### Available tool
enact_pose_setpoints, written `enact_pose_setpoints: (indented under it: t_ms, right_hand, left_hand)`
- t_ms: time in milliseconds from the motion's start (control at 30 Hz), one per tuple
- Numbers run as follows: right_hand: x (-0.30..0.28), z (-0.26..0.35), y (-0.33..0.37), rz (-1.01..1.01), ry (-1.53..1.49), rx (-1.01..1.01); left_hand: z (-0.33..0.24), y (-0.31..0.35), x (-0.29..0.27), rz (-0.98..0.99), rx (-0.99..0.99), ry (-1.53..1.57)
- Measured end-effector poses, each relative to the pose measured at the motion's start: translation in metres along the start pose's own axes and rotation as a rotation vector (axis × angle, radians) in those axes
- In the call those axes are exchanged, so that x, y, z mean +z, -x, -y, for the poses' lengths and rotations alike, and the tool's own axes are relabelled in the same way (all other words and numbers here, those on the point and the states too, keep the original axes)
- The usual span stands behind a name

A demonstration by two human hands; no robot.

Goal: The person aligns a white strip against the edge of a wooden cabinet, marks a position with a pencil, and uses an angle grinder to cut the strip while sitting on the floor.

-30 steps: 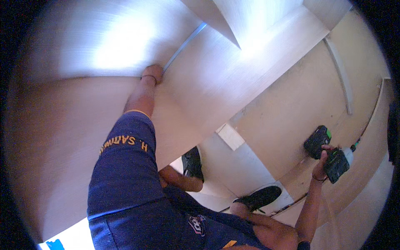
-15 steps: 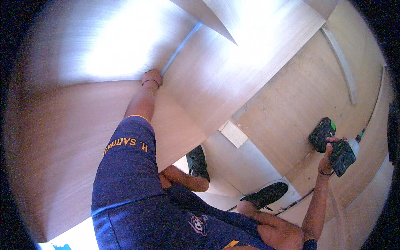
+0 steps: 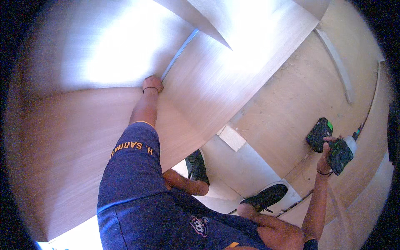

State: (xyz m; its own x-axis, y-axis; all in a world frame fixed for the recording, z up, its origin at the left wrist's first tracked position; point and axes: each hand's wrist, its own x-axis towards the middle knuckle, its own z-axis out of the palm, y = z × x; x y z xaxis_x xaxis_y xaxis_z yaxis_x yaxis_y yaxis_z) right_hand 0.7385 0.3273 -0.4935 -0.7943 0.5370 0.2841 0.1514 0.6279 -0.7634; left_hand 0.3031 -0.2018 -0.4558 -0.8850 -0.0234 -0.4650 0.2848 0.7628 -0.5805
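My left arm reaches across a wood-grain panel [image 3: 79, 141]. My left hand [image 3: 152, 84] looks curled, pressed where this panel meets a brightly lit panel [image 3: 75, 50] and a slanting board [image 3: 216, 79]. Its fingertips are hidden, so what they hold, if anything, does not show. A narrow pale-blue strip [image 3: 180, 55] runs up the seam from beside that hand. Out to the right, my right hand [image 3: 323, 156] is wrapped round the grip of a black and green cordless drill [image 3: 341, 156]. The drill's front end points away from me, toward the upper right.
A small pale wood offcut [image 3: 231, 138] lies by the slanting board's edge. Beyond it, a long light strip [image 3: 336, 62] rests on the dusty brown sheet [image 3: 275, 112]. My black shoes [image 3: 266, 196] are close by on the floor. Another board curves along the far right.
The view has shifted slightly, so the panels and left hand sit a little differently. Both hands keep their places, the right still gripping the drill.
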Motion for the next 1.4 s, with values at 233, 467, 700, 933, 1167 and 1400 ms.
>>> enact_pose_setpoints:
  t_ms: [233,467,700,933,1167,1400]
  right_hand:
    - [0.001,0.007,-0.004,-0.014,0.021,-0.045]
    - [0.003,0.005,-0.001,-0.037,-0.062,0.036]
    - [0.008,0.018,-0.008,-0.097,-0.199,0.087]
    - [0.002,0.005,-0.004,-0.051,-0.057,0.004]
    - [-0.005,0.001,0.003,-0.121,-0.11,0.113]
    - [0.012,-0.009,0.008,-0.191,-0.139,0.042]
  left_hand:
    - [0.005,-0.001,0.011,-0.108,0.04,0.001]
    - [0.012,-0.002,-0.002,0.035,0.552,-0.431]
    - [0.027,-0.006,-0.002,0.12,0.588,-0.625]
    - [0.008,-0.017,0.018,0.084,0.549,-0.684]
    - [-0.021,-0.045,0.044,0.009,0.714,-0.878]
    - [0.0,-0.109,0.128,0.073,0.453,-0.691]
